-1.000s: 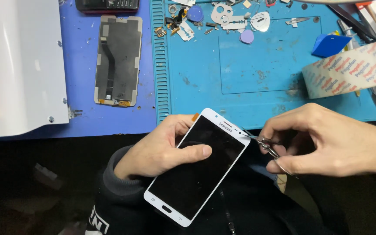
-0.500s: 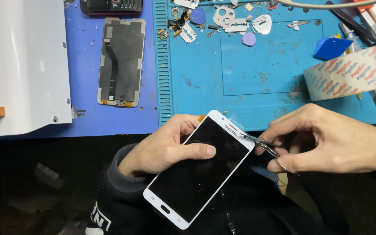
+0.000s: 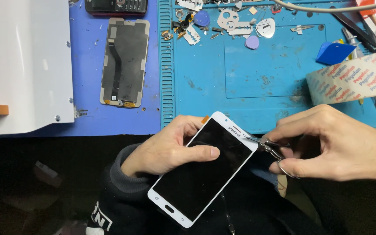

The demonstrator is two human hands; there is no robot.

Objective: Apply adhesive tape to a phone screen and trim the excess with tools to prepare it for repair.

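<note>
My left hand grips a white smartphone with a dark screen, thumb resting across the glass. The phone is tilted, its top pointing up and right, just below the near edge of the teal mat. My right hand pinches a thin metal tool, with a small ring on it, whose tip touches the phone's upper right edge.
A bare phone display panel lies on the blue mat. A white machine fills the left. A wide roll of printed tape, a blue pick, razor blades and small metal parts sit at the back.
The view has shifted slightly. The hands, phone and tool keep almost the same pose, with the tool still at the phone's upper right edge.
</note>
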